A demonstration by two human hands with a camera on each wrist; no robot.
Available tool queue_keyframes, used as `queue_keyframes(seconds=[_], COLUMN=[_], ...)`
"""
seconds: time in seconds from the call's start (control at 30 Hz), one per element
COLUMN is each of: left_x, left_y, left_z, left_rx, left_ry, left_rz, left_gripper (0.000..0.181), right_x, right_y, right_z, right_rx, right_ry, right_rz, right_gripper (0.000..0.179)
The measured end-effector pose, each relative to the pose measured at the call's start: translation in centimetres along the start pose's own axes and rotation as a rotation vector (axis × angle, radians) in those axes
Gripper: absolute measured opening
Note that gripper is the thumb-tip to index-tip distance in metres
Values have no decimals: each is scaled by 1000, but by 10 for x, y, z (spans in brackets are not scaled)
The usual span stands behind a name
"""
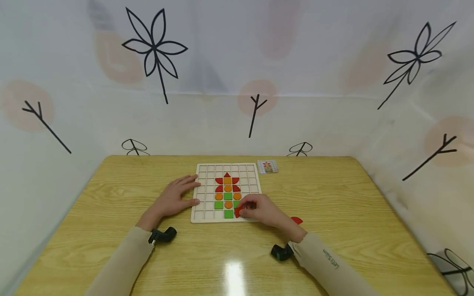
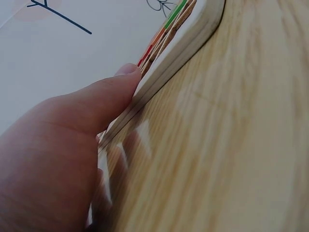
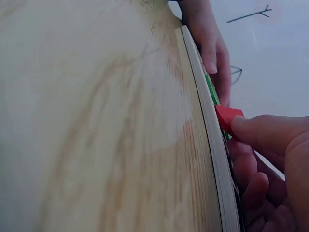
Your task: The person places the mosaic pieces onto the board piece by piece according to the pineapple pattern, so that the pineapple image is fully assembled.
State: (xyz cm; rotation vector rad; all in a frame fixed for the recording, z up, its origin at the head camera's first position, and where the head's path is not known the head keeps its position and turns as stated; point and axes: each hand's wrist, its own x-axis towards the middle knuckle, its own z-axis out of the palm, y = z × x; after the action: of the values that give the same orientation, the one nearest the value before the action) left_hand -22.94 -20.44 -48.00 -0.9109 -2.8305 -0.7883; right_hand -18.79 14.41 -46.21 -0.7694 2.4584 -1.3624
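Note:
A pale wooden grid board [image 1: 204, 169] lies on the table. Set in its cells are a red triangle [image 1: 227, 175], an orange square [image 1: 227, 181], orange discs [image 1: 219, 197], green squares [image 1: 219, 204] and curved red pieces [image 1: 219, 181]. My left hand [image 1: 172, 198] rests against the board's left edge, fingers spread and fairly straight; in the left wrist view the thumb [image 2: 108, 99] touches the rim. Between thumb and finger my right hand [image 1: 264, 209] pinches a red piece [image 3: 228, 117], tilted over the front row, right of the lowest green square [image 1: 228, 213]. Fingers partly hide its shape.
Beside the board's far right corner lies a small stack of cards [image 1: 267, 166], the top one printed with a coloured figure on a grid. Another curved red piece [image 1: 297, 220] lies on the wooden table [image 1: 333, 193] near the right wrist. Patterned cloth [image 1: 222, 123] surrounds the table's back and sides.

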Motion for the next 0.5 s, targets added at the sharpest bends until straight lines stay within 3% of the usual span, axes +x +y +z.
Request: queue_keyframes(seconds=[0.1,0.17,0.33,0.5], left_x=[0,0,0,0], left_y=[0,0,0,1], left_z=[0,0,1,0], left_rx=[0,-2,3,2], left_ry=[-12,-20,-5,3], left_rz=[-14,-25,-7,1], left_gripper=[65,65,64,63], right_x=[-4,-4,1,2], right_y=[-17,-17,6,6], right_z=[-2,-2,0,0], right_rx=[-8,-14,-26,-34], right_ry=[-8,-11,1,3], right_rz=[-3,-19,-68,-85], right_gripper=[12,11,12,14])
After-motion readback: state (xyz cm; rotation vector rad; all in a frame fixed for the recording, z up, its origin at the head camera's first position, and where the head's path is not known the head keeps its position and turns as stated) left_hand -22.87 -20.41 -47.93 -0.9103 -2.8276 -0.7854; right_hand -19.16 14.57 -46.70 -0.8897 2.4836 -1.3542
